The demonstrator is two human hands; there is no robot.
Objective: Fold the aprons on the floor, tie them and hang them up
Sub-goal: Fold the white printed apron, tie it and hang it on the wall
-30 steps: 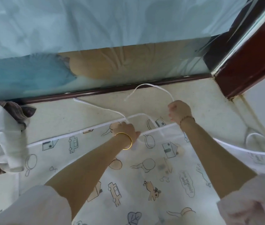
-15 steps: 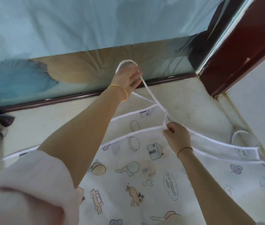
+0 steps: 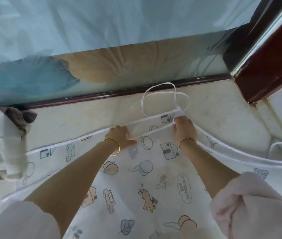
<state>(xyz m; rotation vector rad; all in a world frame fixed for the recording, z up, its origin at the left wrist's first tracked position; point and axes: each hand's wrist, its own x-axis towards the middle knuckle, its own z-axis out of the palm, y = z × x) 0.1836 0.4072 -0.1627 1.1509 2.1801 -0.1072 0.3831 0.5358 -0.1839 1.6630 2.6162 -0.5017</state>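
The left hand (image 3: pixel 119 138), which held the strap (image 3: pixel 162 84) up a moment ago, has let it fall. It now lies in loose loops on the floor (image 3: pixel 67 121) at twelve o'clock. That grip is spread, pressing the apron (image 3: pixel 136 178) hem. The right hand (image 3: pixel 184 129), at one o'clock, pinches the strap's root. The apron lies flat at six o'clock, so folding looks ready to begin.

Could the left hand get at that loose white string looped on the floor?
Probably yes: the left hand rests on the apron, holding nothing, and only bare floor separates it from the looped string.
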